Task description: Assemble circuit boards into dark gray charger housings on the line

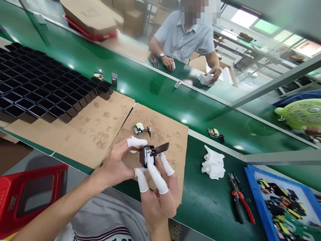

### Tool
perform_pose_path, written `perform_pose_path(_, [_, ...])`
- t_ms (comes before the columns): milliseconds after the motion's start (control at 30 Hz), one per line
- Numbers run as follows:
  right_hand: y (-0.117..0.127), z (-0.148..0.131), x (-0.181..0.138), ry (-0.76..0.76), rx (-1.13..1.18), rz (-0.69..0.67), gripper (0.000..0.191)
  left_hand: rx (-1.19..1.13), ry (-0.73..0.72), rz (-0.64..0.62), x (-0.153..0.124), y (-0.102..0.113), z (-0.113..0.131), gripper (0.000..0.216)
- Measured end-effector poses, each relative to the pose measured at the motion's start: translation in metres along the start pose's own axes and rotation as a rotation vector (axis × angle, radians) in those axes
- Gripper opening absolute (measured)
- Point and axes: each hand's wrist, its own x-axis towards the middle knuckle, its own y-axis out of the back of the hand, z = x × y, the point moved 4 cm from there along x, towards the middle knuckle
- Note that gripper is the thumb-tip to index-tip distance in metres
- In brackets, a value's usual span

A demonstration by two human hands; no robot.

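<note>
A small black plastic adapter case (143, 156) with its end open is held up over the cardboard. My left hand (117, 164), with white finger cots, grips the case between thumb and fingers. The white-cotted fingers of my right hand (160, 194) are closed about the case's near and right side, one fingertip at its opening. A black end cover (162, 148) sticks out to the right, tilted up, with a red wire running inside the case. The rest of the inside is mostly hidden by my fingers. Just beyond lies a circuit board (138, 128) with yellow-taped parts.
Rows of black cases (45, 80) stand on the cardboard mat (82, 134) at left. To the right lie a white cloth (213, 162), red-handled pliers (238, 197) and a blue tray (253, 187) of boards. Another board (213, 133) lies on the green belt. A co-worker (183, 40) sits opposite.
</note>
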Motion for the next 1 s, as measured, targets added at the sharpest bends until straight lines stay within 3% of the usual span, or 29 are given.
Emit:
perform_pose_path(133, [-0.01, 0.01, -0.011, 0.011, -0.014, -0.017, 0.068, 0.142, -0.073, 0.05, -0.002, 0.003, -0.005, 0.058])
perform_pose_path(233, [-0.018, 0.023, -0.014, -0.077, 0.08, 0.061, 0.051, 0.241, -0.136, 0.067, 0.0, 0.002, -0.001, 0.056])
perform_pose_path(333, [-0.023, 0.047, -0.02, -0.531, 0.332, 0.2, 0.014, 0.334, -0.193, 0.088, 0.001, -0.004, 0.011, 0.053])
perform_pose_path(433, [-0.033, 0.059, -0.032, -1.067, 0.692, 0.253, 0.032, 0.321, -0.183, 0.105, -0.001, -0.013, 0.022, 0.059])
perform_pose_path(533, [-0.041, 0.052, -0.038, -1.287, 0.989, 0.191, 0.046, 0.193, -0.113, 0.062, -0.004, -0.022, 0.022, 0.063])
perform_pose_path(867, [-0.042, 0.05, -0.062, -1.337, 1.086, 0.239, 0.049, 0.131, -0.063, -0.021, -0.001, -0.034, 0.02, 0.058])
perform_pose_path(933, [-0.037, 0.052, -0.057, -1.269, 1.011, 0.213, 0.049, 0.14, -0.046, -0.032, -0.002, -0.034, 0.019, 0.057])
perform_pose_path(1000, [-0.021, 0.058, -0.047, -1.081, 0.806, 0.271, 0.038, 0.18, -0.034, -0.031, -0.007, -0.032, 0.017, 0.059])
